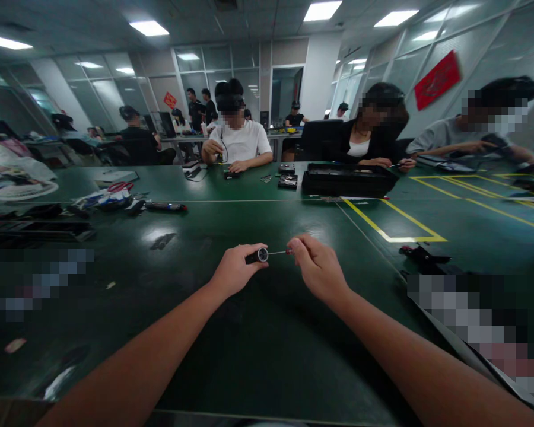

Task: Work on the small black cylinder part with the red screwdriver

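Left grip clamped on a dark cylinder; right grip on a thin screwdriver, its handle mostly hidden

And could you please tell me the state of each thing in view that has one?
Left hand: closed on the dark cylinder.
Dark cylinder: held, silver-rimmed round end showing.
Right hand: fingers closed on the thin-shafted tool.
Thin-shafted tool: held, shaft reaching toward the cylinder; contact unclear.
Long black case: resting on the table.
Ceiling lights: on.
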Demonstrator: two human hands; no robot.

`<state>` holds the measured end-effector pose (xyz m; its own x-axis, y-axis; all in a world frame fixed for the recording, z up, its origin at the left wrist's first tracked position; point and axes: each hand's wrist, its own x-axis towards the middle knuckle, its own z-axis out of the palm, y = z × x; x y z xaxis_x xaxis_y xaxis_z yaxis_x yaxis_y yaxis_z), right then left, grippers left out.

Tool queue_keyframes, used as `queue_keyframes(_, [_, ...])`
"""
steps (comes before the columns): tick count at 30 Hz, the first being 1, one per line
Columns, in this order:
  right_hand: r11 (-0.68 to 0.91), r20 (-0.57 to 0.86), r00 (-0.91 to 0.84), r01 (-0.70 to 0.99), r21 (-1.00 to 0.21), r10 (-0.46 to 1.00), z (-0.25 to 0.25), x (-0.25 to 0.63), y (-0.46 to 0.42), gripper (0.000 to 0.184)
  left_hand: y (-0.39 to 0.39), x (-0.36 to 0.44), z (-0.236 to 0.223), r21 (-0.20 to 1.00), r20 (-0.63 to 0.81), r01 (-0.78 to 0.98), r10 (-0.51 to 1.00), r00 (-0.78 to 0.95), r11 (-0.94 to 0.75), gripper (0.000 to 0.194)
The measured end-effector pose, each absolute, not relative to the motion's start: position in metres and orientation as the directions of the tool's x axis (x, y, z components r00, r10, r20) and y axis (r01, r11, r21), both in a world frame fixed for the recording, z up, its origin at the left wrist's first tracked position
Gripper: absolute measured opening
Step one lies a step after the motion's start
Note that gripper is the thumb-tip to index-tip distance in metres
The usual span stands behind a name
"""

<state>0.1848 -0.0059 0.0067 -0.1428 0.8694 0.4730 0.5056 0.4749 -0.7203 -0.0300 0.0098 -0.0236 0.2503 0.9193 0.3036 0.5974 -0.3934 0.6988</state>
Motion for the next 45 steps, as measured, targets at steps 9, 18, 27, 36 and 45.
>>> queue_keyframes(9, [0.464,0.442,-0.161,0.455,-0.760,0.882,0.002,0.186,-0.005,0.028,0.009,-0.030,-0.022,0.689,0.294,0.616,0.924,0.245,-0.382,0.040])
queue_keyframes(18, [0.405,0.399,-0.106,0.416,-0.814,0.911,0.000,0.186,-0.004,0.025,0.008,-0.029,-0.021,0.694,0.299,0.612,0.925,0.235,-0.380,0.040])
queue_keyframes(27, [0.307,0.307,0.103,0.017,-0.952,0.946,-0.016,0.182,0.014,0.028,0.006,-0.025,-0.014,0.669,0.349,0.596,0.896,0.275,-0.443,0.039])
queue_keyframes(36, [0.260,0.232,0.247,-0.085,-0.962,0.941,-0.027,0.188,0.027,0.027,0.006,-0.023,-0.013,0.630,0.298,0.663,0.914,0.275,-0.405,0.041])
queue_keyframes(45, [0.401,0.429,0.111,0.212,-0.891,0.896,-0.011,0.185,0.009,0.026,0.005,-0.023,-0.014,0.634,0.282,0.664,0.918,0.279,-0.396,0.040])
